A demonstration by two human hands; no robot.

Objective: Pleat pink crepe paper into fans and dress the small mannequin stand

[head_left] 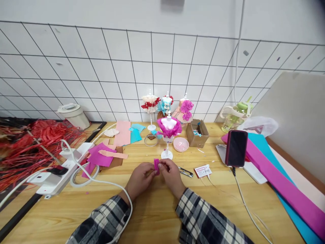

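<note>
Between my fingertips is a small folded strip of magenta crepe paper point(156, 165). My left hand point(141, 178) pinches it from the left, and my right hand point(171, 174) pinches it from the right. Just beyond my hands stands a small white mannequin point(168, 124) on a round base, wrapped in a ruffled magenta paper dress point(169, 130). To the right of my right hand lies a pair of thread snips point(186, 172), partly hidden by that hand. A card of thread point(203, 171) lies farther right.
Several dressed mannequins point(150, 105) stand behind. A pink dish point(181, 144) and a cardboard box point(197, 134) sit nearby. Paper scraps point(104, 154) and a power strip point(64, 173) are left; a phone point(236, 149) and paper rolls point(284, 183) right. A white cable point(106, 183) crosses my left forearm.
</note>
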